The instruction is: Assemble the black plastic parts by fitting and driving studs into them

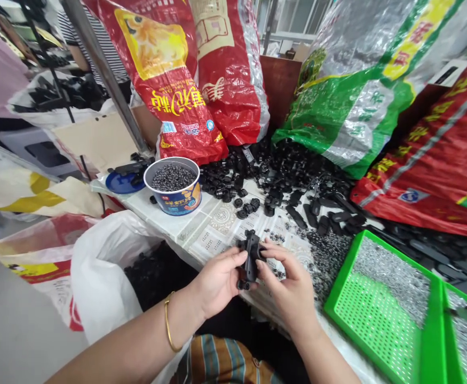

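Note:
Between my two hands, just above the table's front edge, is a black plastic part [251,257] shaped like a small toy car chassis, with round wheel-like ends. My left hand [221,280] grips it from the left, thumb on top. From the right, my right hand [289,282] holds its side with thumb and fingers. Beyond it on the patterned table cover lie loose black wheel-like pieces [248,208]. A heap of tiny dark pieces [329,256] spreads to the right of my right hand.
A tub [179,200] of small dark pieces stands at back left. Green perforated trays [377,314] with silvery bits lie right. Large red [185,122] and green [337,128] sacks spill black parts. A white bag [101,266] hangs open left. A person in stripes [109,48] stands behind.

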Demonstrator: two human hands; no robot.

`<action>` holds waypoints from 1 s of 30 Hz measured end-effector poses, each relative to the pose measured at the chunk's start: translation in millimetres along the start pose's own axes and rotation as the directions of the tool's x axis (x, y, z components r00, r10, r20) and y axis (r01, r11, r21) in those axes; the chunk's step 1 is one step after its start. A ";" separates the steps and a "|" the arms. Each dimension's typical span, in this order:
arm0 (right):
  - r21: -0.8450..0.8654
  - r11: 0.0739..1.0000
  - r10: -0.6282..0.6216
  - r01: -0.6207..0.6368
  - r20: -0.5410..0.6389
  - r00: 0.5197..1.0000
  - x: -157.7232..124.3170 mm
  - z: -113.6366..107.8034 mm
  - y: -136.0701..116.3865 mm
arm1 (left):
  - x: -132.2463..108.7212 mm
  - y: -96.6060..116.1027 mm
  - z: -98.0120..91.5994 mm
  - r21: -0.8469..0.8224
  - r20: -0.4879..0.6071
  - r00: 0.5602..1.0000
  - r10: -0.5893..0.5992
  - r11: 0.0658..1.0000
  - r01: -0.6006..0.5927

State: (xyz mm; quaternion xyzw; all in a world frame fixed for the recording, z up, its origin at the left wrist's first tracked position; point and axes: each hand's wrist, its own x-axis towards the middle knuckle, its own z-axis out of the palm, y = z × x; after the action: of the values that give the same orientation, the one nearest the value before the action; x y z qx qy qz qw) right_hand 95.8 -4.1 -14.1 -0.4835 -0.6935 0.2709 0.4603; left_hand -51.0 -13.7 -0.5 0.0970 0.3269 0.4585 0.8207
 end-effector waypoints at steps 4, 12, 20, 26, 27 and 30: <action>-0.263 0.952 -0.153 0.156 0.031 0.988 -2.9 -12.8 -1.1 | 0.0 -6.2 4.2 0.136 -0.045 0.998 0.052 0.990 -0.046; -0.342 0.806 -0.374 0.484 0.340 0.863 5.4 -42.7 -1.0 | -2.0 -8.8 8.7 0.335 -0.017 0.998 0.064 0.941 -0.055; -0.426 0.874 -0.197 0.236 0.135 0.971 -1.3 -37.0 -5.7 | -3.1 -13.1 12.1 0.460 0.024 0.988 0.151 0.876 -0.145; -0.521 0.849 -0.047 0.091 0.098 0.994 -10.8 -29.7 -12.9 | -1.1 -16.8 8.4 0.485 0.006 0.988 0.152 0.864 -0.136; -0.540 0.835 -0.047 0.107 0.125 0.991 -10.6 -30.3 -13.5 | -0.4 -17.0 7.6 0.470 -0.012 0.989 0.145 0.874 -0.122; -0.552 0.819 -0.021 0.157 0.245 0.969 -6.1 -36.1 -14.2 | 1.2 -15.7 6.9 0.402 -0.050 0.994 0.094 0.913 -0.066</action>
State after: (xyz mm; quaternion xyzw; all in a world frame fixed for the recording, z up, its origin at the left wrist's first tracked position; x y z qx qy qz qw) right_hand 122.9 -17.7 10.8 -0.5309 -0.8125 0.0841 0.2256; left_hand -35.5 -20.6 -3.0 0.2599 0.4372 0.4182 0.7526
